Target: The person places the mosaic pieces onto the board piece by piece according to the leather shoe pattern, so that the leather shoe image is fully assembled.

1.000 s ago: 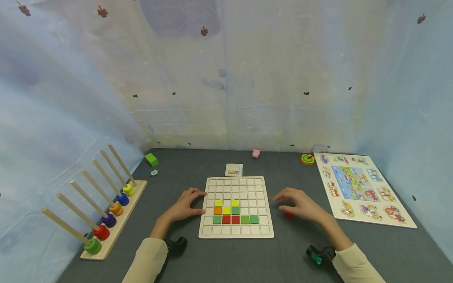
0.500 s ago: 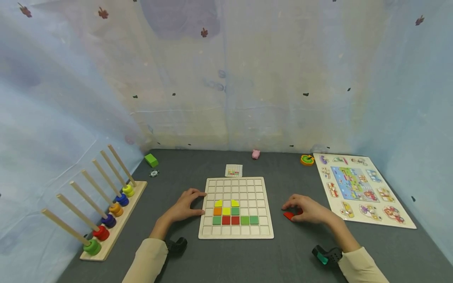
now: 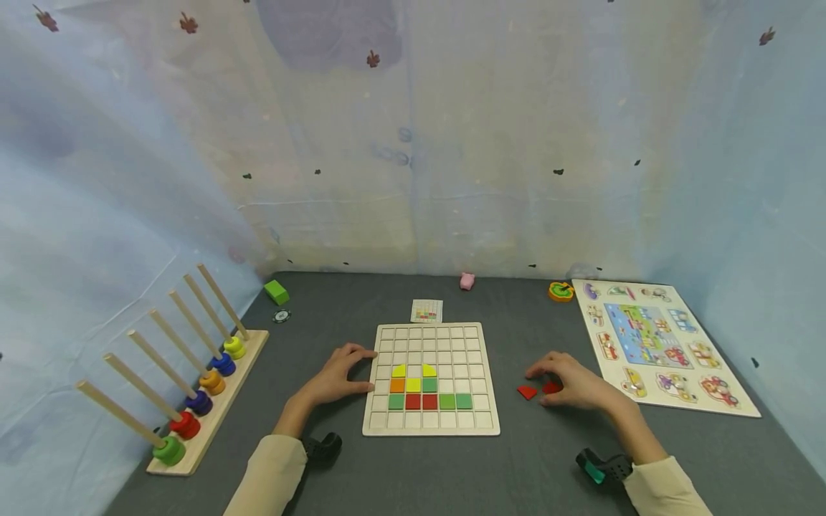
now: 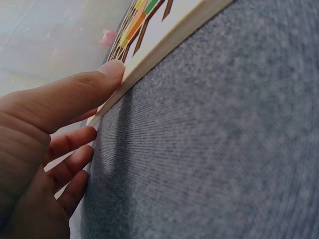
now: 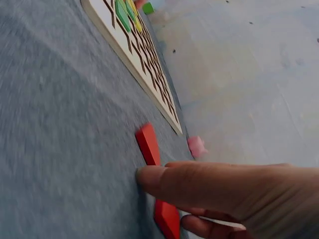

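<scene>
A wooden grid board [image 3: 429,423] lies on the table with yellow, orange, green and red tiles set in several of its squares. My left hand [image 3: 334,374] touches the board's left edge with thumb and index finger spread apart; the left wrist view shows the thumb [image 4: 87,89] against that edge. Right of the board are two red pieces. The nearer red piece [image 3: 527,392] lies free of the fingers. Over the other red piece [image 3: 551,387] hovers my right hand [image 3: 574,383], thumb and fingers on either side, a gap showing between them. The thumb partly hides the pieces in the right wrist view.
A small pattern card [image 3: 426,310] touches or nearly touches the board's far edge. Pegs with coloured rings stand on a wooden base [image 3: 219,408] at left. A picture puzzle board [image 3: 658,344] lies at right. A pink pig [image 3: 467,281] and green block [image 3: 276,291] sit at the back.
My right hand has moved down and to the right, away from the board, uncovering the two red pieces, which now lie apart. The left hand has stayed at the board's edge.
</scene>
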{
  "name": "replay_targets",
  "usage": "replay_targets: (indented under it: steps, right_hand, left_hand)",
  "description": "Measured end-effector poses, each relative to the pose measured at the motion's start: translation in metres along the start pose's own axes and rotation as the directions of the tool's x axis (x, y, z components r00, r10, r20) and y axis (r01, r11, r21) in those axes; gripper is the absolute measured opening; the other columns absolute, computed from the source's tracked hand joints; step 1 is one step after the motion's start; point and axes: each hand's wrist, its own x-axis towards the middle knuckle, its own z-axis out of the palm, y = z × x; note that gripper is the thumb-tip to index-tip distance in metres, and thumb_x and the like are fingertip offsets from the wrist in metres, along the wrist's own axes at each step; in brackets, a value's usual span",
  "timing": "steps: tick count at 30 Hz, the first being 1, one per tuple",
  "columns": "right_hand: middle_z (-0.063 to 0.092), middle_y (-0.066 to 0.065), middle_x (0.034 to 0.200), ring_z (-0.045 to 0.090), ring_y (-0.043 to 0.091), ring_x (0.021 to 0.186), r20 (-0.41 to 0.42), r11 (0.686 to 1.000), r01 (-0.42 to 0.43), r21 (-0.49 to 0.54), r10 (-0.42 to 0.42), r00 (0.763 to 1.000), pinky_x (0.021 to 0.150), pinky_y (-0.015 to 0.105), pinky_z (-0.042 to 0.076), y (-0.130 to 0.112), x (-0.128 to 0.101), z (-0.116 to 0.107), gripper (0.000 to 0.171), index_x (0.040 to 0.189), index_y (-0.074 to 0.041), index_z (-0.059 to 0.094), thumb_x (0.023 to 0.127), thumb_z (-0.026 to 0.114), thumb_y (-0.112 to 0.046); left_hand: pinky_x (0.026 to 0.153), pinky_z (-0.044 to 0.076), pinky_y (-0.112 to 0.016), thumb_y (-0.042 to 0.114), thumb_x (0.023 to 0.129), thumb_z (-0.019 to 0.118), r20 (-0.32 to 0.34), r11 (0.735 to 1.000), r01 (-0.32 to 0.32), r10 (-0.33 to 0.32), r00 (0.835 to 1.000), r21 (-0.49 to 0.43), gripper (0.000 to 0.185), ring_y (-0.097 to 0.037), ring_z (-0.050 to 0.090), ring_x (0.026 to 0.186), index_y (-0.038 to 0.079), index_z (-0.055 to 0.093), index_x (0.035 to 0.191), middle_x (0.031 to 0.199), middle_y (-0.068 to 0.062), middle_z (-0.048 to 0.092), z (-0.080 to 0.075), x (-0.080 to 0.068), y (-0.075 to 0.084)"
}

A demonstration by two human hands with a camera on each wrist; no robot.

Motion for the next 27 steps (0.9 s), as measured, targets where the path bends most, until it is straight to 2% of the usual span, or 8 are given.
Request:
replay_targets:
  steps: [4, 7, 13, 18, 23, 27]
  right_hand:
    - [0.054, 0.002, 0.096, 0.048, 0.018, 0.086, -0.009, 0.996, -0.087, -0.008, 0.087, 0.996, 0.072, 0.034, 0.041, 0.005, -0.009, -0.006, 0.036, 0.106, -0.009, 0.064, 0.075, 0.078, -0.02]
    - [0.053, 0.001, 0.087, 0.047, 0.013, 0.076, -0.009, 0.988, -0.151, 0.023, 0.151, 0.988, 0.065, 0.029, 0.04, 0.007, -0.011, -0.01, 0.032, 0.101, -0.007, 0.063, 0.075, 0.077, -0.019]
    - [0.054, -0.004, 0.073, 0.046, 0.003, 0.063, 0.012, 0.982, -0.175, 0.075, 0.174, 0.985, 0.057, 0.024, 0.04, 0.009, -0.008, -0.011, 0.02, 0.093, -0.006, 0.063, 0.078, 0.074, -0.012]
    - [0.055, -0.004, 0.077, 0.049, 0.005, 0.067, -0.06, 0.989, -0.149, 0.026, 0.15, 0.987, 0.059, 0.024, 0.042, 0.004, 0.001, -0.005, 0.017, 0.089, -0.009, 0.065, 0.076, 0.075, -0.014]
    - [0.06, -0.003, 0.087, 0.058, 0.014, 0.076, -0.209, 0.999, -0.048, 0.025, 0.052, 0.977, 0.066, 0.029, 0.047, -0.006, 0.016, 0.007, 0.02, 0.094, -0.012, 0.066, 0.077, 0.076, -0.015]
    - [0.062, -0.002, 0.092, 0.061, 0.017, 0.081, -0.256, 0.998, 0.039, 0.048, -0.026, 0.966, 0.07, 0.034, 0.05, -0.018, 0.032, 0.019, 0.023, 0.098, -0.011, 0.065, 0.078, 0.075, -0.013]
  left_hand:
    - [0.095, 0.033, -0.051, 0.036, 0.079, 0.074, 0.005, 1.0, -0.001, 0.001, 1.0, 0.001, 0.062, -0.025, 0.038, 0.115, 0.016, 0.052, 0.133, 0.127, -0.006, 0.044, 0.0, 0.0, -0.001]
    - [0.095, 0.033, -0.051, 0.035, 0.079, 0.075, 0.005, 1.0, -0.006, 0.006, 1.0, 0.004, 0.062, -0.026, 0.038, 0.115, 0.015, 0.052, 0.133, 0.127, -0.007, 0.044, 0.0, 0.0, -0.001]
    - [0.095, 0.033, -0.051, 0.035, 0.078, 0.075, 0.004, 1.0, -0.001, 0.001, 1.0, 0.001, 0.062, -0.025, 0.038, 0.115, 0.015, 0.052, 0.133, 0.127, -0.006, 0.044, 0.0, 0.001, 0.001]
    - [0.095, 0.033, -0.051, 0.035, 0.079, 0.075, 0.003, 1.0, -0.006, 0.006, 1.0, 0.006, 0.062, -0.024, 0.038, 0.114, 0.016, 0.052, 0.133, 0.127, -0.006, 0.044, 0.001, 0.001, 0.0]
    - [0.093, 0.034, -0.051, 0.035, 0.079, 0.074, -0.007, 1.0, -0.023, 0.023, 1.0, 0.013, 0.061, -0.025, 0.039, 0.112, 0.014, 0.053, 0.132, 0.126, -0.006, 0.045, 0.001, 0.001, 0.001]
    - [0.092, 0.034, -0.052, 0.035, 0.079, 0.074, -0.013, 0.999, -0.032, 0.032, 0.999, 0.02, 0.061, -0.026, 0.039, 0.112, 0.013, 0.053, 0.132, 0.125, -0.007, 0.045, 0.0, 0.0, 0.001]
